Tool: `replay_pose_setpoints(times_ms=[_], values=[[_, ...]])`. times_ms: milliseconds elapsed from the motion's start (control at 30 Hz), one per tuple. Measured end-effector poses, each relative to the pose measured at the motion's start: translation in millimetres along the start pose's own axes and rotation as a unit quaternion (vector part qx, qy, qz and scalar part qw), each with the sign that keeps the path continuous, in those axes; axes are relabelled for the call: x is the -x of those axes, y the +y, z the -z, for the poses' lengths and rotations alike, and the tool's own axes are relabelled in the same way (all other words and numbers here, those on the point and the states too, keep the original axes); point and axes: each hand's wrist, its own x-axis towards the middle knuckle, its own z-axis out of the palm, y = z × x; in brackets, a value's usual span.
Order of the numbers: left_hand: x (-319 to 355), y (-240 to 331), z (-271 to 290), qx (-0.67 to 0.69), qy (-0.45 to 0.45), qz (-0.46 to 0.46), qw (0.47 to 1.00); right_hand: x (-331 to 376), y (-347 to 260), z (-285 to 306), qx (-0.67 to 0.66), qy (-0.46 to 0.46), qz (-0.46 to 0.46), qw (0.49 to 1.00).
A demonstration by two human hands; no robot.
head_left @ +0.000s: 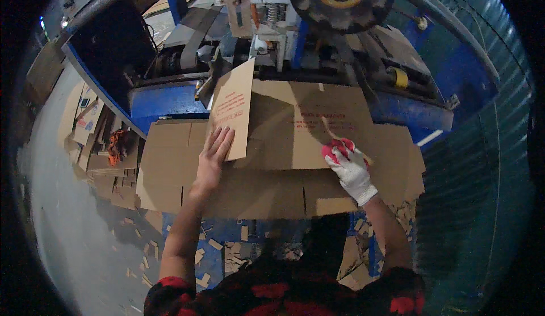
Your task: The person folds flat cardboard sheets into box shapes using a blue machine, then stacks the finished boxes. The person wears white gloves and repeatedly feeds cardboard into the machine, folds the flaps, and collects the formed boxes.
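A printed brown cardboard sheet (278, 140) lies in front of the machine, with its left panel (234, 109) folded up at a slant. My bare left hand (216, 148) rests against that panel's lower part, fingers stretched out. On the right, my right hand (349, 171) wears a white glove with red fingertips. Its fingers are curled over the sheet's near right edge, around what looks like a thin cardboard strip (328, 126). Part of the strip is hidden under the glove. Beneath the sheet lie more flat cardboard blanks (244, 194) with dark slots.
The blue machine (170, 101) stands just beyond the sheet, with a large dark wheel (340, 1) overhead and metal guides (238, 12). Stacked cardboard (108, 157) and an orange bundle (116, 147) are at the left. Cardboard scraps (204, 276) litter the floor. A corrugated wall (482, 162) bounds the right.
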Motion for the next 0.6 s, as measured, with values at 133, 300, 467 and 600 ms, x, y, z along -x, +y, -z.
replay_pose_setpoints(times_ms=[133, 300, 467, 600], values=[[-39.8, -31.0, -24.9, -0.003, -0.003, 0.022, 1.0, -27.0, 35.9, -38.3, -0.047, -0.048, -0.046, 0.997], [-142.8, -80.9, -90.5, -0.23, 0.069, 0.066, 0.968, -104.8, 110.7, -94.2, 0.051, -0.084, -0.03, 0.995], [-213.5, -106.1, -122.8, -0.216, -0.016, 0.126, 0.968, -157.9, 153.2, -119.7, 0.135, -0.095, -0.071, 0.984], [-198.9, -98.9, -99.4, 0.051, -0.023, 0.114, 0.992, -141.7, 129.8, -104.4, 0.159, -0.185, -0.159, 0.957]])
